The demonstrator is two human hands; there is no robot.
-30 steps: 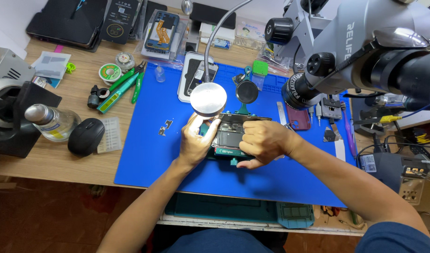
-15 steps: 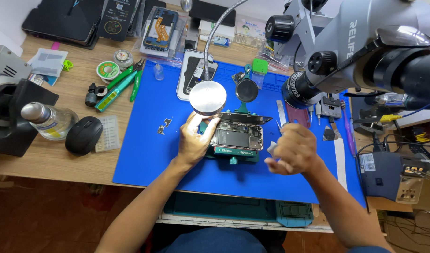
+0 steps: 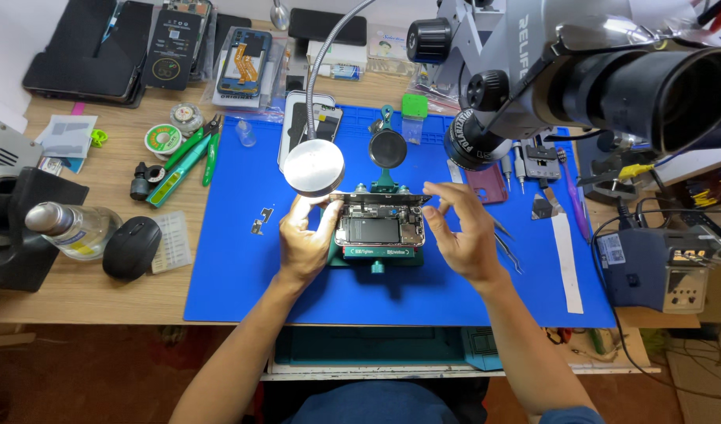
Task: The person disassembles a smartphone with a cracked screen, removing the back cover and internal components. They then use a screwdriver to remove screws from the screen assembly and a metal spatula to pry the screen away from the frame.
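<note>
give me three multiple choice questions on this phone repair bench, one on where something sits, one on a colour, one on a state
1. Where is the black computer mouse?
A. on the blue mat
B. on bare wood left of the mat
C. under the microscope

2. What colour is the work mat?
A. blue
B. grey
C. red

3. How is the phone in the clamp?
A. sealed
B. opened, insides showing
C. wrapped in foil

Answers: 1 B, it lies beside the clear bottle. 2 A, blue all over. 3 B, parts show between the left hand and right hand.

Blue mat [image 3: 243,275], black mouse [image 3: 131,247], green pliers [image 3: 186,161]
</note>
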